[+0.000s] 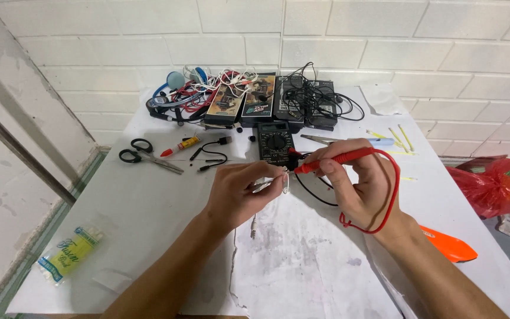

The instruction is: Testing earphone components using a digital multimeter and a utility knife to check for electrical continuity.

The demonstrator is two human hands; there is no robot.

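Note:
My right hand (361,183) grips a red multimeter probe (337,159) with its tip pointing left; its red lead (388,195) loops round my wrist. My left hand (240,189) pinches a small thin wire end (281,180), likely an earphone cable, and the probe tip touches it. A small audio plug (254,227) dangles below my left hand. Just behind both hands lies a black multimeter (275,143) on the white table (149,207), with black leads (311,192) running from it.
Black-handled scissors (146,155), a red-tipped glue tube (179,146) and a short black cable (211,155) lie at left. Tangled headphones and wires (196,91) and dark boxes (249,103) sit at the back. An orange tool (450,245) and red bag (488,183) are right; a yellow packet (69,254) left.

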